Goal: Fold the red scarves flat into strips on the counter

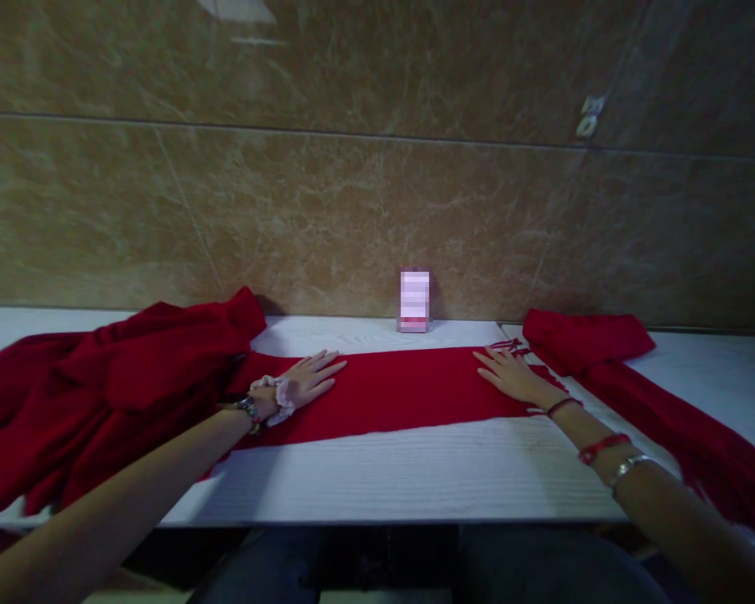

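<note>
A red scarf (408, 390) is spread in a flat strip across the white table, its fringed end at the right. My left hand (308, 380) lies on the strip near its left part, fingers stretched out. Over the fringed end rests my right hand (509, 375), palm down with the fingers apart. Left of my left hand the strip runs under a bulky heap of red cloth (151, 377); how the two join is hidden. To the right, a folded red scarf (591, 344) trails a long end toward the table's front edge.
A phone (413, 300) with a lit, blurred screen leans upright against the brown marbled wall (352, 210) at the back. The white table's (377, 478) front edge runs just before my legs. A small white fitting (588, 122) is on the wall at upper right.
</note>
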A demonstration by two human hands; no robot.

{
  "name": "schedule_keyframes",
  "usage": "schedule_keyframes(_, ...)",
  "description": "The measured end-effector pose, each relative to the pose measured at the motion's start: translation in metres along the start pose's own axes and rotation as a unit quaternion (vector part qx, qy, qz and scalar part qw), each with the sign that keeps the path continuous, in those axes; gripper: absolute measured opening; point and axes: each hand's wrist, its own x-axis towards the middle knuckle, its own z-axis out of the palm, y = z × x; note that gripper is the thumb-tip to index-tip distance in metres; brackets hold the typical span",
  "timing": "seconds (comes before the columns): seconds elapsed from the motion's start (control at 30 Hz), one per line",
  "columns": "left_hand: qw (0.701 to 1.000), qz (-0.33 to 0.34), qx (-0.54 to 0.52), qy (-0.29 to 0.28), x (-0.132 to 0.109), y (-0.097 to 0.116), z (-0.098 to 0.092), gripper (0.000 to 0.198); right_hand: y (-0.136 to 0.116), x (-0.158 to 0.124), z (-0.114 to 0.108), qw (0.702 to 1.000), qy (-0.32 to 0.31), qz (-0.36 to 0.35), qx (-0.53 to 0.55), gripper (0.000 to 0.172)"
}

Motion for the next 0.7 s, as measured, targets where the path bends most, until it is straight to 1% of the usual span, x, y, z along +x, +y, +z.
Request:
schedule_keyframes(0.03,1.000,-0.006,0.004,-0.004,0.000,0.000,-0.002,0.047,0.003,-0.001,-0.002,1.000,0.006,-0.006,-0.011,0.052)
schedule_keyframes(0.1,0.999,-0.026,0.026,-0.021,0.006,0.003,-0.007,0.045,0.001,-0.001,-0.009,0.999,0.028,-0.021,-0.019,0.051)
schedule_keyframes(0.17,0.998,-0.032,0.049,-0.030,0.019,0.012,-0.016,0.043,-0.011,0.000,-0.019,0.998,0.050,-0.030,0.007,0.052)
schedule_keyframes(0.23,0.998,-0.018,0.050,-0.016,0.037,0.026,-0.027,0.041,-0.029,0.002,-0.028,0.996,0.054,-0.054,0.056,0.054)
schedule_keyframes(0.27,0.999,-0.017,0.040,-0.003,0.047,0.034,-0.030,0.043,-0.038,0.003,-0.031,0.993,0.044,-0.073,0.079,0.054)
schedule_keyframes(0.33,0.999,-0.031,0.008,0.027,0.065,0.050,-0.032,0.047,-0.056,0.002,-0.034,0.987,0.003,-0.117,0.110,0.055)
schedule_keyframes(0.4,0.999,-0.022,-0.026,0.028,0.076,0.064,-0.027,0.049,-0.067,0.000,-0.033,0.981,-0.031,-0.151,0.120,0.056)
schedule_keyframes(0.47,0.999,0.008,-0.037,0.004,0.078,0.069,-0.017,0.048,-0.071,-0.005,-0.032,0.978,-0.042,-0.169,0.116,0.055)
schedule_keyframes(0.57,0.999,0.030,-0.026,-0.025,0.068,0.064,-0.004,0.046,-0.069,-0.011,-0.030,0.976,-0.034,-0.181,0.115,0.054)
schedule_keyframes(0.63,0.999,0.028,-0.024,-0.027,0.060,0.056,-0.001,0.046,-0.067,-0.012,-0.031,0.976,-0.024,-0.181,0.122,0.053)
schedule_keyframes(0.7,0.999,0.029,-0.032,-0.020,0.056,0.052,-0.003,0.047,-0.067,-0.012,-0.033,0.976,-0.001,-0.175,0.127,0.051)
